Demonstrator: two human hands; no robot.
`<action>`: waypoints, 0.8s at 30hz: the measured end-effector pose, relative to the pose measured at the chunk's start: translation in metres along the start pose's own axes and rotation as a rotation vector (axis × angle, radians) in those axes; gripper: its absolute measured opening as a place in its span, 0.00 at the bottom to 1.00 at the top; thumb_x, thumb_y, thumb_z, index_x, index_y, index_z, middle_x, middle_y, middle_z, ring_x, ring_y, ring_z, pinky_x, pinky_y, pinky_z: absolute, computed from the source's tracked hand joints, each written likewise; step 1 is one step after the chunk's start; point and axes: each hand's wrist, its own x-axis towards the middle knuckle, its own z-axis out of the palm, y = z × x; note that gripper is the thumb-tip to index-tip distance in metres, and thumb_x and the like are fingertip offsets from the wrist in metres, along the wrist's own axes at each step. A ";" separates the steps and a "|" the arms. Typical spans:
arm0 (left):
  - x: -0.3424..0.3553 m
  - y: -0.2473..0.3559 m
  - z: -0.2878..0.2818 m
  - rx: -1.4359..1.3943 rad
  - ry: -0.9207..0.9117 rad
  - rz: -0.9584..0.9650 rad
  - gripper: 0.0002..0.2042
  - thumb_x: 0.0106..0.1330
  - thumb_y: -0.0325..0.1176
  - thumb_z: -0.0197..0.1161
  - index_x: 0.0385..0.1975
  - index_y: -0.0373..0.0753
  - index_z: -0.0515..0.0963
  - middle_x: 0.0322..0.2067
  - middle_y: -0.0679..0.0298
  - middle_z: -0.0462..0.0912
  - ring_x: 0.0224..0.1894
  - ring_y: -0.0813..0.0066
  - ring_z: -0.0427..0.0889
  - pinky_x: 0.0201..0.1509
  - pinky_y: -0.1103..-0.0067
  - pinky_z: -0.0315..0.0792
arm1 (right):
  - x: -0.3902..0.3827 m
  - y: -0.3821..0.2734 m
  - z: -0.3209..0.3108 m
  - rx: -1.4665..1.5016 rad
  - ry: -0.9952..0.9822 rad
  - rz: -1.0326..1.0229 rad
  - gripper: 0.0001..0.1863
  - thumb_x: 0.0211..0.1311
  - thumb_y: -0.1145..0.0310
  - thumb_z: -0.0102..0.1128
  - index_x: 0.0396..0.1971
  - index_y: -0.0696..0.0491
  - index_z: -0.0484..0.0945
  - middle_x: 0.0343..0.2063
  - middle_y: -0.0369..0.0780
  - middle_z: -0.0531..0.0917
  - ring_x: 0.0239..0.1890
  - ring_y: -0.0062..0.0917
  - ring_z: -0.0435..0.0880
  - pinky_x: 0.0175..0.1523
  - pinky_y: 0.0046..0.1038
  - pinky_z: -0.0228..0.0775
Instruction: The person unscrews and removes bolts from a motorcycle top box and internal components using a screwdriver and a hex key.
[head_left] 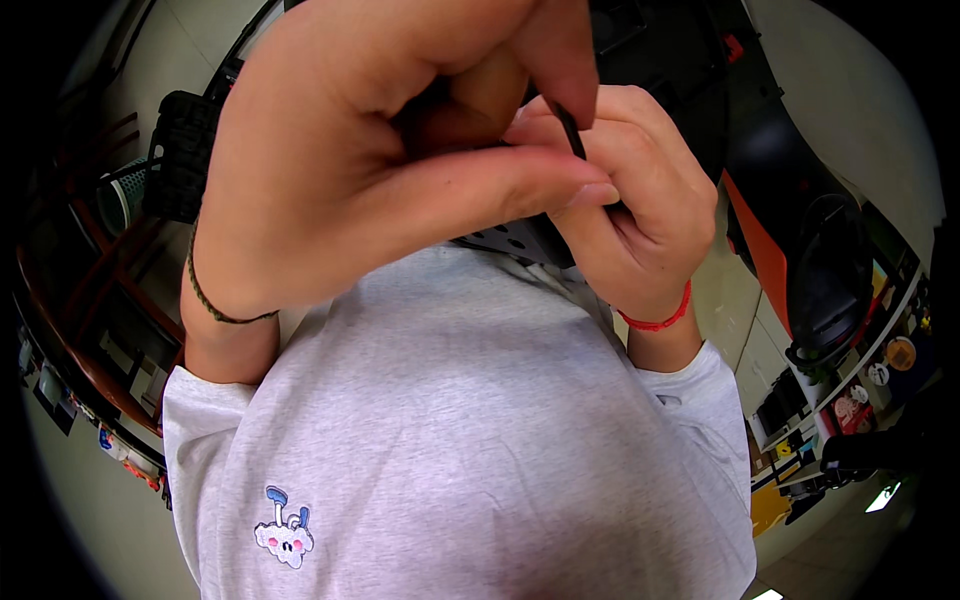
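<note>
My left hand (330,170), with a dark cord round its wrist, is raised close in front of me. Its thumb and fingertips are brought together on a thin black strip (571,130); only a short length of the strip shows. Right beside it, my right hand (640,190) wears a red cord bracelet (658,312). Its fingers are curled in, close to the strip and to my left fingertips. Whatever lies inside the right hand is hidden. Below the hands, a dark grey piece with round holes (505,238) shows in part.
Behind the hands lies a black surface (680,90) with a small red part (733,47) on it. An orange-red panel (757,250) and a black rounded object (830,265) stand to the right. Dark wooden chairs (110,330) and a green mesh bin (122,195) are at the left.
</note>
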 end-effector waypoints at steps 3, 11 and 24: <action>0.003 0.000 0.000 0.063 0.027 0.111 0.12 0.48 0.20 0.75 0.27 0.31 0.77 0.22 0.66 0.73 0.17 0.87 0.59 0.20 0.86 0.50 | 0.002 -0.003 0.000 -0.023 0.016 0.023 0.09 0.49 0.76 0.69 0.32 0.59 0.82 0.34 0.42 0.84 0.33 0.28 0.82 0.38 0.25 0.73; 0.002 0.008 0.030 0.284 0.198 0.208 0.12 0.42 0.18 0.74 0.25 0.32 0.76 0.20 0.69 0.72 0.16 0.87 0.58 0.17 0.85 0.52 | 0.004 -0.010 0.001 -0.017 0.055 0.054 0.09 0.45 0.77 0.69 0.29 0.56 0.82 0.30 0.40 0.83 0.29 0.30 0.81 0.33 0.26 0.72; -0.006 -0.011 0.005 -0.300 -0.117 -0.020 0.17 0.57 0.37 0.65 0.36 0.26 0.82 0.32 0.54 0.86 0.15 0.87 0.71 0.16 0.88 0.60 | 0.002 0.003 0.003 0.031 0.012 -0.026 0.10 0.44 0.76 0.70 0.29 0.58 0.81 0.31 0.41 0.83 0.29 0.29 0.80 0.32 0.24 0.70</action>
